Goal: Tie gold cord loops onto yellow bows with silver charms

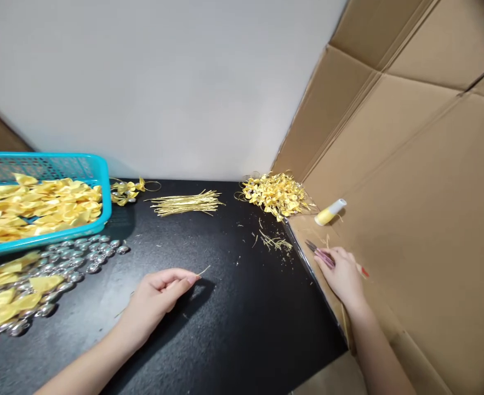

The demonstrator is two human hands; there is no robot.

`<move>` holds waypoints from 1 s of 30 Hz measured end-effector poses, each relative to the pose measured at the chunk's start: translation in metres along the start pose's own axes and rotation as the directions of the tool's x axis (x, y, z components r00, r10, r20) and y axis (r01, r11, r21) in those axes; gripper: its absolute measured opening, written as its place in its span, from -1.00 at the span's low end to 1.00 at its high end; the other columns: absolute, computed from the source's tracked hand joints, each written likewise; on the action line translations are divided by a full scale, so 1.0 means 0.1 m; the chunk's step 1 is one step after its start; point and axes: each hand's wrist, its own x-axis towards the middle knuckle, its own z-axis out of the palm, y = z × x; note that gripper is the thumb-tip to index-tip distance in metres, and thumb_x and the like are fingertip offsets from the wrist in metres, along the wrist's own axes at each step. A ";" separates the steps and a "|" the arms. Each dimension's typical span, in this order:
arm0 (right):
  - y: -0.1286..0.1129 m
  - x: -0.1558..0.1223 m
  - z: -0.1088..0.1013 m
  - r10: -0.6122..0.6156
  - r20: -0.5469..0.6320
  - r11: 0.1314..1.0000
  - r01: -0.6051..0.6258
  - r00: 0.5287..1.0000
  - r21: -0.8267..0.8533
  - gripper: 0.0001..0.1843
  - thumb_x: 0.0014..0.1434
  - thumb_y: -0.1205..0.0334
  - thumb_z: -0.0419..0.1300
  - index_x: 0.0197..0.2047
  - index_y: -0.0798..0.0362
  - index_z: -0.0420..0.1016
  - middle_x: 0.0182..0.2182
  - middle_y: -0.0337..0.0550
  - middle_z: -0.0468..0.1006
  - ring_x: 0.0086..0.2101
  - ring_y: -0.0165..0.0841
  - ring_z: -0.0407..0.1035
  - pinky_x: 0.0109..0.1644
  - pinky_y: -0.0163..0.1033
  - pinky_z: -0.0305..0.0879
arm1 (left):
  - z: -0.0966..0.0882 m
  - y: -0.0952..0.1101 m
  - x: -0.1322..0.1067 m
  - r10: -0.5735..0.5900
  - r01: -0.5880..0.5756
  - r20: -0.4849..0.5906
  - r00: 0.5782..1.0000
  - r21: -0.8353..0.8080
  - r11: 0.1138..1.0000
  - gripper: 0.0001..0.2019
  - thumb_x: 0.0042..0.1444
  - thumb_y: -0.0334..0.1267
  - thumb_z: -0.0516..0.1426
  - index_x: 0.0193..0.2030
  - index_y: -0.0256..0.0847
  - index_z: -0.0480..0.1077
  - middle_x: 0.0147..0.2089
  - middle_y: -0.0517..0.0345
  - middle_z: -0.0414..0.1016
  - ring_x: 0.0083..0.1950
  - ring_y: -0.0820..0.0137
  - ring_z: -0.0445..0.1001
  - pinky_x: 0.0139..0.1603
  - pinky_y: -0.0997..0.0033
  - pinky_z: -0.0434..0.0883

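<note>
Thin strand pinched, snips gripped

The left hand pinches the strand between thumb and fingertips over the black desk; its free end points right and slightly away from the person. The right hand grasps the pink-handled snips at the cardboard, tips aimed away and leftward. Beyond, clipped bits lie scattered and a gold bundle runs left to right. The yellow tube slants, white end to the upper right; any lettering is too small to read. Leftward, silver beads lie beside a turquoise basket.
</note>
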 end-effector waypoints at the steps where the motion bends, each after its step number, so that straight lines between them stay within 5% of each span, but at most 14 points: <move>1: -0.01 0.02 0.02 -0.002 0.008 1.000 0.002 1.000 -0.013 -0.69 0.22 -0.01 0.12 -0.17 -0.02 0.58 -0.21 -0.09 0.56 -0.19 -0.15 0.33 -0.23 -0.16 0.04 | 0.02 0.01 -0.01 -0.004 0.004 -0.010 1.000 -0.001 1.000 -0.50 -0.15 0.18 0.25 -0.35 -0.31 0.54 -0.67 0.39 0.01 -0.59 0.56 -0.04 -0.55 0.55 -0.11; 9: -0.07 0.11 -0.01 -0.069 -0.022 0.994 0.067 0.997 -0.081 -0.63 0.34 0.09 -0.04 -0.27 0.07 0.52 -0.26 0.02 0.57 -0.19 -0.10 0.31 -0.16 -0.05 0.05 | 0.29 0.17 -0.04 -0.070 0.073 0.054 0.996 -0.051 0.996 -0.58 -0.12 0.11 0.25 -0.38 -0.29 0.51 -0.67 0.40 0.06 -0.61 0.58 -0.03 -0.59 0.57 -0.10; 13: -0.40 0.07 -0.15 -0.087 -0.241 0.957 0.148 0.967 0.250 -0.72 0.33 0.09 -0.03 -0.29 0.04 0.39 -0.17 0.06 0.57 -0.13 -0.13 0.38 -0.08 -0.05 0.19 | 0.48 0.18 0.08 -0.049 0.064 0.119 0.992 -0.123 0.990 -0.60 -0.04 0.07 0.23 -0.33 -0.29 0.51 -0.66 0.42 0.02 -0.61 0.59 -0.09 -0.60 0.55 -0.16; 14: -0.54 0.05 -0.19 -0.052 -0.208 0.901 0.136 0.977 0.412 -0.75 0.35 0.10 -0.05 -0.25 0.02 0.35 -0.15 0.03 0.57 -0.16 -0.20 0.41 -0.10 -0.09 0.24 | 0.53 0.18 0.12 -0.028 0.048 0.129 0.991 -0.154 0.987 -0.61 -0.03 0.06 0.24 -0.33 -0.29 0.50 -0.66 0.42 0.01 -0.61 0.59 -0.10 -0.60 0.54 -0.16; 16: -0.86 0.00 -0.24 -0.115 0.087 0.712 0.021 0.989 0.702 -0.76 0.40 0.08 -0.13 -0.20 -0.01 0.26 -0.30 -0.13 0.57 -0.41 -0.35 0.40 -0.28 -0.22 0.27 | 0.60 0.16 0.19 0.019 0.013 0.149 0.989 -0.215 0.976 -0.62 0.00 0.05 0.24 -0.30 -0.29 0.50 -0.65 0.43 -0.02 -0.59 0.58 -0.11 -0.60 0.54 -0.15; 18: -1.16 -0.04 -0.22 -0.254 0.266 0.611 -0.059 0.930 0.790 -0.72 0.41 0.05 -0.16 -0.25 -0.02 0.22 -0.47 -0.25 0.46 -0.50 -0.40 0.31 -0.37 -0.28 0.23 | 0.64 0.13 0.25 0.066 -0.016 0.169 0.983 -0.281 0.959 -0.63 0.02 0.04 0.24 -0.28 -0.29 0.50 -0.64 0.44 -0.04 -0.58 0.58 -0.13 -0.59 0.55 -0.13; 23: -1.50 -0.14 -0.02 -0.337 0.347 0.593 -0.089 0.875 0.800 -0.71 0.39 0.06 -0.12 -0.28 0.00 0.26 -0.57 -0.35 0.28 -0.53 -0.43 0.25 -0.40 -0.31 0.13 | 0.65 0.07 0.29 0.121 -0.036 0.176 0.977 -0.420 0.907 -0.65 0.04 0.02 0.26 -0.26 -0.26 0.49 -0.62 0.44 -0.04 -0.57 0.59 -0.10 -0.58 0.59 -0.04; 27: -1.54 -0.25 0.05 -0.380 0.322 0.582 -0.046 0.867 0.812 -0.66 0.42 0.10 -0.16 -0.11 0.00 0.41 -0.41 -0.23 0.48 -0.38 -0.38 0.39 -0.27 -0.30 0.23 | 0.65 0.05 0.29 0.129 -0.051 0.166 0.978 -0.406 0.912 -0.67 0.08 0.02 0.24 -0.27 -0.26 0.49 -0.62 0.43 -0.01 -0.58 0.59 -0.07 -0.58 0.60 -0.02; 30: -1.57 -0.30 0.03 -0.391 0.262 0.592 0.023 0.883 0.806 -0.65 0.41 0.14 -0.13 -0.19 0.01 0.44 -0.31 -0.16 0.54 -0.26 -0.34 0.44 -0.17 -0.28 0.27 | 0.65 0.05 0.28 0.125 -0.058 0.160 0.979 -0.369 0.928 -0.67 0.11 0.02 0.21 -0.28 -0.26 0.48 -0.62 0.41 0.02 -0.58 0.59 -0.06 -0.59 0.59 -0.02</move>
